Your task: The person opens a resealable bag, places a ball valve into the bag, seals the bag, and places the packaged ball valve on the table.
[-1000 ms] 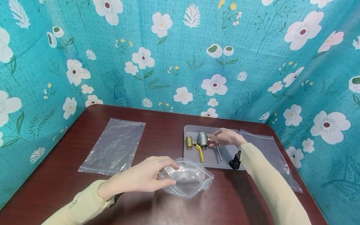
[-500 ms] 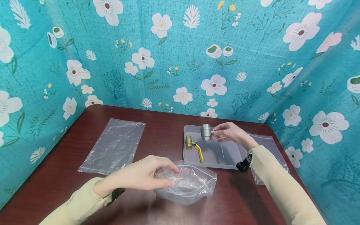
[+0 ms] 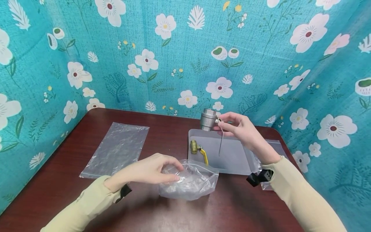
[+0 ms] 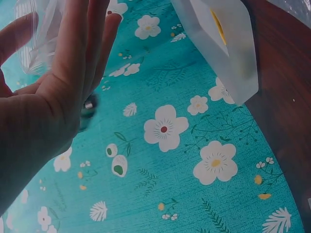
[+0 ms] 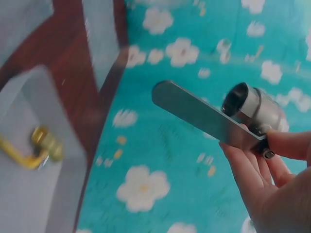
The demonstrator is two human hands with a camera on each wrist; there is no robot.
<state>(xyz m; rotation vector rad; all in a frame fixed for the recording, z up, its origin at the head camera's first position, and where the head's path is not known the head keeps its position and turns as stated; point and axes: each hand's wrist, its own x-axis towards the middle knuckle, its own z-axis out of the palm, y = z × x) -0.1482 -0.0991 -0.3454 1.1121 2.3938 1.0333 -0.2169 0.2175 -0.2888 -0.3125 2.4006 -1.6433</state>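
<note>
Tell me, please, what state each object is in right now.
Silver metal valve with flat lever: aloft, pinched in the right hand.
Clear plastic zip bag at the left hand: held, bulging, apparently open.
Grey rectangular plastic tray: upright, uncovered.
Brass valve with yellow handle: lying in the tray.
Clear plastic bag on the left: flat.
Clear plastic bag on the right: partly hidden, looks flat.

A turquoise fabric curtain [image 3: 179, 74] printed with white flowers, pale feathery leaves and small yellow buds spans the far side and bends nearer along the left and right. Before it stands a dark reddish-brown, wood-grained desk [image 3: 166, 137] with rounded far corners; light leaves a pale sheen on its near middle.
</note>
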